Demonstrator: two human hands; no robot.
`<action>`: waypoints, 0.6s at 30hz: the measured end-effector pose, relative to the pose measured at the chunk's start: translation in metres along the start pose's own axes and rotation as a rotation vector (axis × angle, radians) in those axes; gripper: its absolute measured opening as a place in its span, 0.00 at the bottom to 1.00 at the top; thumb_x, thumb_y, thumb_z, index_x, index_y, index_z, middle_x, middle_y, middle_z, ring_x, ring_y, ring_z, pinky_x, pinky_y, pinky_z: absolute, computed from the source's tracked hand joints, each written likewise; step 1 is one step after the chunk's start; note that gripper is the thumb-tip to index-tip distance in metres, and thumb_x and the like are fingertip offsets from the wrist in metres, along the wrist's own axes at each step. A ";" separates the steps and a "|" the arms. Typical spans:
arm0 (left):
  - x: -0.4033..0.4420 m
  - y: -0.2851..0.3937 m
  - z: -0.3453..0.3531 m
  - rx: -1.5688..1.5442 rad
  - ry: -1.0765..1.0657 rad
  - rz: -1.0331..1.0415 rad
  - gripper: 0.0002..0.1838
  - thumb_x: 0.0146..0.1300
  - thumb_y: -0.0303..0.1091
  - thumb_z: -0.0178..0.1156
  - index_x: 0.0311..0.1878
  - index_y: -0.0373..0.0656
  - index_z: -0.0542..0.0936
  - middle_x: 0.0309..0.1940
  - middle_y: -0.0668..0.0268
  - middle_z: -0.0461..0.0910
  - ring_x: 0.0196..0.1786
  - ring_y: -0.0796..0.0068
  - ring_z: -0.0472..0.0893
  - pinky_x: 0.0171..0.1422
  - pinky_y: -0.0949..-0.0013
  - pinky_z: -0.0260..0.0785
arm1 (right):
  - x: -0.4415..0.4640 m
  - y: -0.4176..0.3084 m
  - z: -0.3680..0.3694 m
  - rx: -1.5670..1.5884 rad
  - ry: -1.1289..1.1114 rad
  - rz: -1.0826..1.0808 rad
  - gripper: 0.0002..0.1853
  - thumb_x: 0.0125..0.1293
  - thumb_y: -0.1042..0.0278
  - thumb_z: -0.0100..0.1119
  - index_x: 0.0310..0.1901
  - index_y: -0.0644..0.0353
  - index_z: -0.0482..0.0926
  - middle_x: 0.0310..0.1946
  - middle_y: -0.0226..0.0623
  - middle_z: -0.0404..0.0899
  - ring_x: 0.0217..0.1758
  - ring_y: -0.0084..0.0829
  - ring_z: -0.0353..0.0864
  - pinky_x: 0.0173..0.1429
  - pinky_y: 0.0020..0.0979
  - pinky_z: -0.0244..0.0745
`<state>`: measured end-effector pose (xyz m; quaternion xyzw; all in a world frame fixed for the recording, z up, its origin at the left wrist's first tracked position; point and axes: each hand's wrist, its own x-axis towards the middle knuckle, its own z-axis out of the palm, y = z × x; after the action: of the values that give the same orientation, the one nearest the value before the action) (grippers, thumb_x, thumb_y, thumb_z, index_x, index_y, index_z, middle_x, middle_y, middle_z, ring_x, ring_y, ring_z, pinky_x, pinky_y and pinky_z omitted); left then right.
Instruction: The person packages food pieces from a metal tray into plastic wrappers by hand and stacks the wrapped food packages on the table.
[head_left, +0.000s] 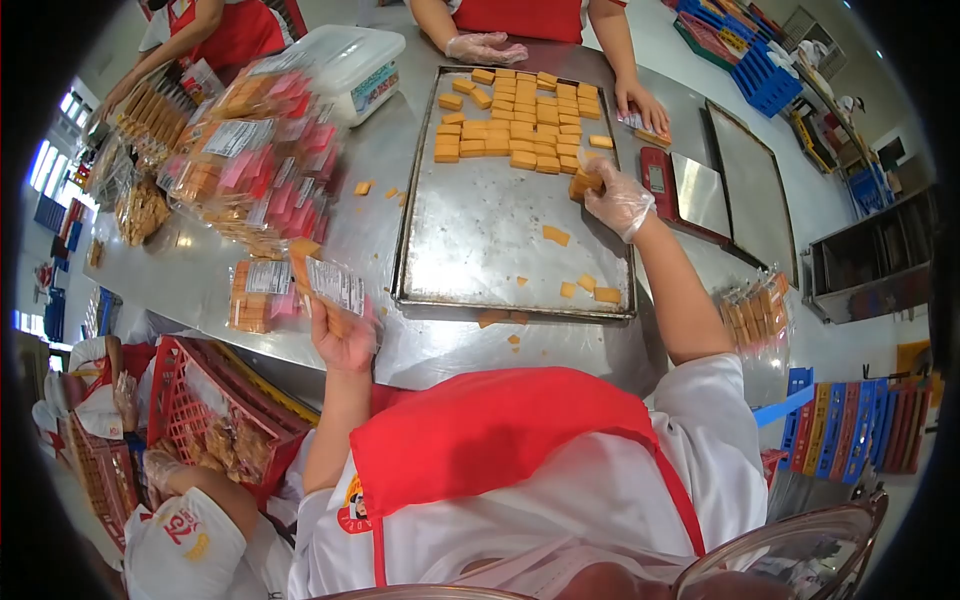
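My bare left hand [345,345] is closed around a clear labelled plastic bag [336,284], with orange-brown biscuits partly visible inside and at its top. At the right rim of a metal baking tray [470,230], my gloved right hand [622,203] grips a few biscuits [584,183]. Rows of rectangular biscuits [515,110] cover the tray's far half. Broken pieces [556,235] and a few loose biscuits lie on its near half. Beside my left hand rests a packed bag of biscuits [262,295] with a label.
Packed bags [240,150] are heaped at the left, near a lidded plastic tub [350,75]. A red scale [685,190] and a second tray [755,190] stand at right. Across the table, a co-worker's hand [643,105] touches a small packet. A red crate [215,420] is at lower left.
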<state>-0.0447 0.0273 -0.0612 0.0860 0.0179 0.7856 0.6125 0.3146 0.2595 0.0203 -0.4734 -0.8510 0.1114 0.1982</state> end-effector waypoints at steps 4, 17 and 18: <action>-0.001 -0.004 0.015 0.062 0.037 -0.006 0.17 0.60 0.39 0.53 0.53 0.49 0.72 0.51 0.69 0.75 0.54 0.72 0.72 0.62 0.58 0.59 | -0.003 0.012 0.009 0.045 0.053 -0.098 0.20 0.54 0.68 0.57 0.48 0.49 0.62 0.36 0.47 0.76 0.41 0.49 0.75 0.44 0.40 0.71; 0.006 -0.016 0.019 0.119 0.162 0.032 0.22 0.59 0.42 0.54 0.55 0.47 0.68 0.52 0.64 0.72 0.57 0.62 0.68 0.64 0.51 0.56 | -0.011 -0.065 -0.014 0.673 0.014 0.368 0.27 0.51 0.74 0.57 0.51 0.49 0.58 0.37 0.40 0.75 0.33 0.31 0.79 0.31 0.29 0.72; 0.011 -0.021 0.033 0.110 0.160 0.036 0.21 0.59 0.42 0.54 0.55 0.47 0.68 0.52 0.64 0.73 0.56 0.63 0.69 0.62 0.52 0.58 | -0.012 -0.076 -0.015 0.978 0.022 0.339 0.28 0.50 0.76 0.58 0.52 0.49 0.57 0.38 0.38 0.74 0.33 0.30 0.78 0.31 0.27 0.72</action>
<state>-0.0220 0.0402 -0.0305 0.0568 0.1081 0.7987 0.5892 0.2686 0.2090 0.0594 -0.4576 -0.6088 0.5216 0.3846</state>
